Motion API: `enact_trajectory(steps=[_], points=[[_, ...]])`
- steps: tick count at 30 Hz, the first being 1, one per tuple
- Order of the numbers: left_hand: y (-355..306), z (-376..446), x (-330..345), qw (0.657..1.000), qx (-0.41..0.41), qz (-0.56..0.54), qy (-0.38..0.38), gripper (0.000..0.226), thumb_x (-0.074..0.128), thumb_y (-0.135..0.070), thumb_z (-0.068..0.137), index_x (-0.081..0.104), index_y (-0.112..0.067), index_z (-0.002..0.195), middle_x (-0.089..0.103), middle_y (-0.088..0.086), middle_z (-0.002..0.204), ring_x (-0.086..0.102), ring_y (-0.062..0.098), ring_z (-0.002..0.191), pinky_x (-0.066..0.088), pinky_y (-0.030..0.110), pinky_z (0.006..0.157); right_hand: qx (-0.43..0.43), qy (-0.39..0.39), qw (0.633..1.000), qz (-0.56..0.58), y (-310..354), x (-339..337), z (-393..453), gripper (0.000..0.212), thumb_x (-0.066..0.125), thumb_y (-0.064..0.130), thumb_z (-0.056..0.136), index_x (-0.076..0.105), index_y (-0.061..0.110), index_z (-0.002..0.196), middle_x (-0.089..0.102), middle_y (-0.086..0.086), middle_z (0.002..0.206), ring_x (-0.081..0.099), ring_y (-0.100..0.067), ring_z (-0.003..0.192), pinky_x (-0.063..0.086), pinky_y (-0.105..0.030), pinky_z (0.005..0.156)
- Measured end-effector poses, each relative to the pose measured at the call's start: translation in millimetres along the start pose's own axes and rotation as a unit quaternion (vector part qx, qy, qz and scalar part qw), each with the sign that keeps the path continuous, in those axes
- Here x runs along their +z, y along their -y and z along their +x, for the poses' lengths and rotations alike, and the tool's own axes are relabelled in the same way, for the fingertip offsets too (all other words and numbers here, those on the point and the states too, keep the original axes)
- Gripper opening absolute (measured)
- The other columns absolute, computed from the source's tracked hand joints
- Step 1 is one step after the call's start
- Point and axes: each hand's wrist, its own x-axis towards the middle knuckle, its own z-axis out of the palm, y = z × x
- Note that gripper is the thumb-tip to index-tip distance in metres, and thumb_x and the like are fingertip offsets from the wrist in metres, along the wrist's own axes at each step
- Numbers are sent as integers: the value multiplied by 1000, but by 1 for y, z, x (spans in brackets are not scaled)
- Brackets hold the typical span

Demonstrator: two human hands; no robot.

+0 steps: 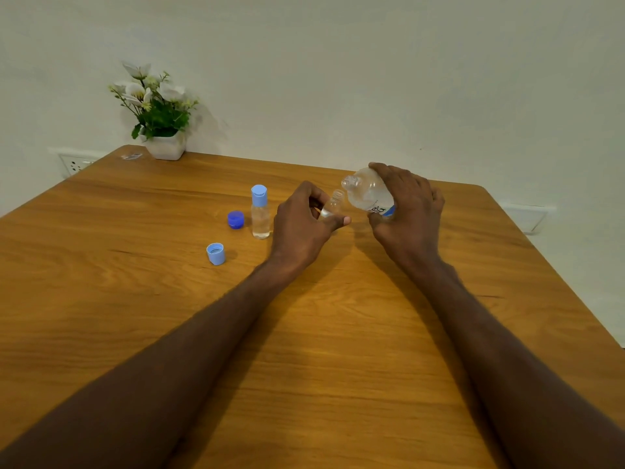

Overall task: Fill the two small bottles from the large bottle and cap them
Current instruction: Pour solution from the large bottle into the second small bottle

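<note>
Right hand [406,211] tilts large clear plastic bottle [367,192] toward uncapped small clear bottle [333,206] pinched by left hand [302,220], near wooden table's [304,350] far edge.

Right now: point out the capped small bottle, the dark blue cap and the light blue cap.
capped small bottle [260,218], head view, clear body.
dark blue cap [235,220], head view, its side.
light blue cap [215,253], head view, open inside.
</note>
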Motion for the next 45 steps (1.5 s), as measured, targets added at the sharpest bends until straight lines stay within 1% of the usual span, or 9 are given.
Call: enact_trajectory(steps=[10,16,19,23,26,30,36,42,45], points=[[-5,1,-2,1000,11,-9,-2,41,92,-30,76,62,-17,101,66,-12,91,62,4,81,51,18,67,125,-77,965,218,8,-3,1,73,91,33,75,57,21,139,66,7,128,62,-11,112,58,-28,90],[-5,1,-2,1000,8,-5,-4,39,90,-30,77,61,-19,102,63,-16,88,60,2,80,49,15,65,166,-61,946,272,12,-2,-1,67,92,28,75,60,19,134,66,11,120,59,9,103,48,-5,79],[-6,0,-2,1000,7,-1,-4,40,90,-31,77,62,-18,102,64,-14,89,63,6,83,54,23,69,178,-50,943,276,11,-2,0,70,91,29,76,58,18,137,65,9,123,60,4,103,46,0,76],[-7,0,-2,1000,8,5,-4,40,90,-31,78,62,-17,103,65,-14,91,65,9,87,58,32,73,179,-25,942,283,9,-1,-3,75,90,31,79,51,19,142,61,10,129,60,5,109,51,-8,81],[-8,-1,-3,1000,5,5,-8,41,90,-31,78,63,-16,104,65,-13,92,65,9,87,58,32,74,188,-12,941,280,9,-1,-4,90,90,37,79,39,21,152,53,2,145,55,-11,127,55,-28,99],[-10,-4,-5,1000,6,0,-12,42,90,-33,77,63,-16,104,65,-14,91,65,7,86,58,29,73,174,-86,946,262,11,-8,-5,83,81,43,85,39,19,152,51,-2,141,51,-18,128,51,-43,105],[-23,-17,-10,1000,13,-11,-24,40,90,-35,78,61,-20,100,65,-14,91,63,5,85,57,26,73,116,-268,922,252,25,-23,-3,39,67,22,93,57,6,127,59,-10,119,57,-21,108,51,-43,93],[-38,-35,-38,999,24,-28,-6,39,89,-33,80,62,-16,104,68,-8,98,65,8,93,59,33,77,94,-255,923,274,55,-24,-3,24,64,7,94,58,11,117,60,-12,105,60,-28,102,52,-45,85],[-38,-47,-64,999,26,-28,7,39,89,-31,80,62,-16,104,69,-6,101,66,12,96,61,42,74,75,-239,917,310,76,-21,-9,21,62,1,95,60,10,114,61,-11,102,60,-21,95,49,-29,81]])
